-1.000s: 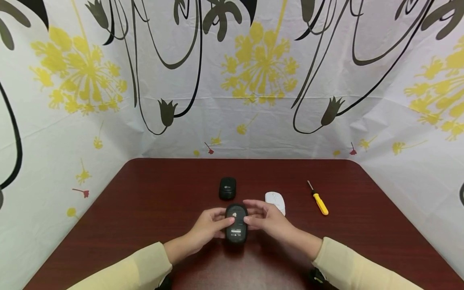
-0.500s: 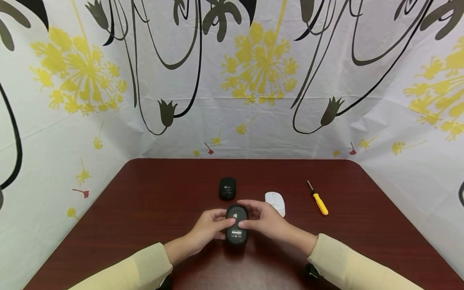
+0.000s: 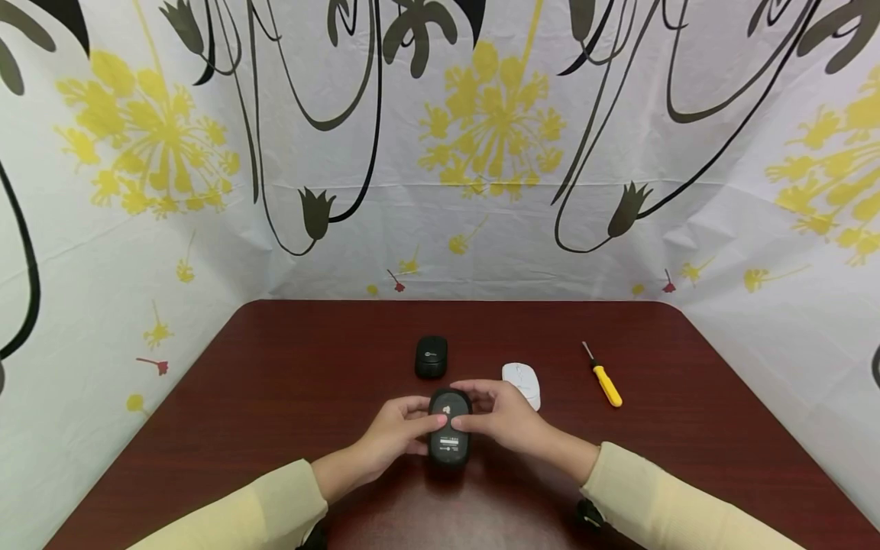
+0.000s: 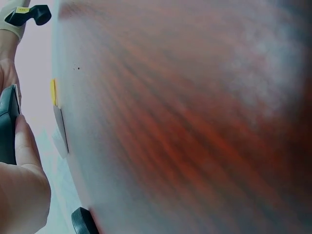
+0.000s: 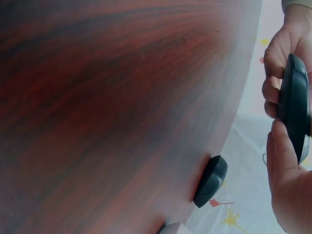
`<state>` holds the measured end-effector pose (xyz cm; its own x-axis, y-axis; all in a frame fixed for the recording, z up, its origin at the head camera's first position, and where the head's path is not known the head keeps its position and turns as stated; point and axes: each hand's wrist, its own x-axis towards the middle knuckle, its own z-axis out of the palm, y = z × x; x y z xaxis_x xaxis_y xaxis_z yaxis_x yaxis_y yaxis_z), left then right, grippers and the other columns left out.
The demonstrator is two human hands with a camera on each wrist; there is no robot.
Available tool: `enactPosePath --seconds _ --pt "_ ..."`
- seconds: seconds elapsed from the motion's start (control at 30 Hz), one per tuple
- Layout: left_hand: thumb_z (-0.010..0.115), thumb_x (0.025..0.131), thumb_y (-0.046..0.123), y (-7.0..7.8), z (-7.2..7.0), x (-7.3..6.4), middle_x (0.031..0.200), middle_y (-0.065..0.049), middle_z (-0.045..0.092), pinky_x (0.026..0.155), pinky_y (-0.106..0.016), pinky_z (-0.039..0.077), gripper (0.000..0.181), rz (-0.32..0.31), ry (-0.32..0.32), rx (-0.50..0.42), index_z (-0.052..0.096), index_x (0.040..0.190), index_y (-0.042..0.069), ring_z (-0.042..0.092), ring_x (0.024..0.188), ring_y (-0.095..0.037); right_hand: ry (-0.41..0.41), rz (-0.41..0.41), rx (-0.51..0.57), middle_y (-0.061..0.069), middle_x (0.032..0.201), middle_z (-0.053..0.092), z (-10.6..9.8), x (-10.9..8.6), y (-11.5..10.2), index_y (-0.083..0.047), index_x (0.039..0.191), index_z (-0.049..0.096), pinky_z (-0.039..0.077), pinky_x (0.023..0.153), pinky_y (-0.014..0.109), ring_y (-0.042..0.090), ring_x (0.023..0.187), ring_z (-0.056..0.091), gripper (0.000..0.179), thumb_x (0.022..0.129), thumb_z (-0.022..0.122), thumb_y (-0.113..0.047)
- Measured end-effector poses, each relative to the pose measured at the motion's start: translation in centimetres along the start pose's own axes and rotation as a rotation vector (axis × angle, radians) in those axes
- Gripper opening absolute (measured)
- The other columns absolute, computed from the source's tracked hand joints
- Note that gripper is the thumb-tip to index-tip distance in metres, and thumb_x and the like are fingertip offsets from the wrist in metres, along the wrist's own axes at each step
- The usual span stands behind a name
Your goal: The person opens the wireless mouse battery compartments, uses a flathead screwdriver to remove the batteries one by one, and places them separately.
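A black computer mouse (image 3: pixel 450 451) is held underside up above the near middle of the table, a white label on its base. My left hand (image 3: pixel 389 434) grips its left side, the thumb lying on the underside. From the right, my right hand (image 3: pixel 505 415) holds it too, thumb tip on the base and fingers round the far end. In the right wrist view the mouse (image 5: pixel 294 102) shows edge-on between both hands, well off the tabletop. Its top side is hidden in the head view.
Beyond the hands, a second black mouse (image 3: pixel 431 357) sits on the dark red table (image 3: pixel 309 344). A white mouse (image 3: pixel 522 383) lies partly behind the right hand. Further right is a screwdriver (image 3: pixel 605 382) with a yellow handle. A patterned cloth (image 3: pixel 495 252) hangs behind the table.
My right hand has shifted slightly left, its thumb moving from the mouse's edge further onto the underside. The left hand and the held mouse have barely moved.
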<state>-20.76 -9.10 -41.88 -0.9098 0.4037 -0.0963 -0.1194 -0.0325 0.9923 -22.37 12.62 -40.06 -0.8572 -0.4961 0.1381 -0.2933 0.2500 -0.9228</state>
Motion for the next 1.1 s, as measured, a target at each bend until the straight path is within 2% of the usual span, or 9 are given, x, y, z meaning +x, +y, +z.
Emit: enactPosePath --seconds 0.53,0.8,1.1 --pt "0.069 0.091 0.014 -0.51 0.02 0.26 0.105 -0.017 0.068 0.073 -0.038 0.058 0.045 -0.002 0.003 -0.029 0.054 0.126 -0.010 0.067 0.094 -0.022 0.017 0.024 0.004 0.010 0.106 0.069 0.21 0.03 0.14 0.001 0.125 0.062 0.057 0.073 0.028 0.021 0.094 0.067 0.043 0.087 0.075 -0.013" --pt "0.068 0.091 0.015 -0.51 -0.05 0.20 0.106 -0.017 0.068 0.074 -0.038 0.058 0.047 -0.007 0.004 -0.026 0.053 0.127 -0.010 0.067 0.094 -0.022 0.009 0.024 0.051 0.014 0.109 0.067 0.33 -0.05 -0.05 0.004 0.128 0.058 0.057 0.074 0.029 0.023 0.095 0.066 0.046 0.088 0.073 -0.012" --pt "0.067 0.092 0.015 -0.32 -0.13 0.07 0.105 -0.016 0.068 0.074 -0.038 0.058 0.045 0.003 -0.005 -0.026 0.054 0.127 -0.010 0.067 0.094 -0.022 0.078 0.007 0.031 0.010 0.104 0.067 0.49 0.15 -0.01 0.003 0.120 0.062 0.054 0.076 0.026 0.023 0.094 0.065 0.036 0.089 0.072 -0.012"
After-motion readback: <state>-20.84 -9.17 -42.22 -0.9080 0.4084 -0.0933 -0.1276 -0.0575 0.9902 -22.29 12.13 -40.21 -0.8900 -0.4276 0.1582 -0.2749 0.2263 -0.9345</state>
